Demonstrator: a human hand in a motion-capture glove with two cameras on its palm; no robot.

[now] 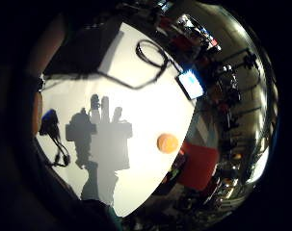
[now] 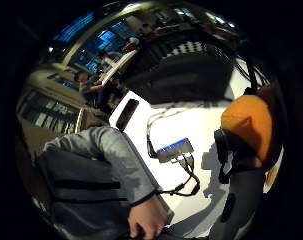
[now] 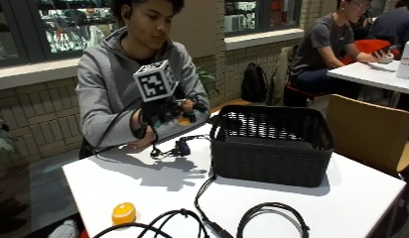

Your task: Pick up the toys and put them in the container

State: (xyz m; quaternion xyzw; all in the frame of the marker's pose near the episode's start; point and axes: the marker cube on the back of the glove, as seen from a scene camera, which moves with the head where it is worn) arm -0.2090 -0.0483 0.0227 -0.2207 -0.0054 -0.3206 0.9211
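My gloved right hand [image 3: 166, 112] is raised above the white table [image 3: 336, 198], just left of the black wicker basket [image 3: 270, 144]. Its fingers curl round an orange toy [image 3: 185, 119], which looms close to the palm in the thumb side view as the orange toy [image 2: 248, 125]. The basket [image 2: 181, 65] lies just beyond it there. A second orange toy [image 3: 123, 213] sits on the table near its front edge, well below the hand, and shows as the orange toy [image 1: 167, 143] in the little finger side view.
Black cables [image 3: 211, 218] loop across the front of the table. A small USB hub [image 2: 175, 150] with plugged leads and a dark phone [image 2: 127, 114] lie near the person's side. The bare left hand [image 3: 142, 141] rests at the table edge.
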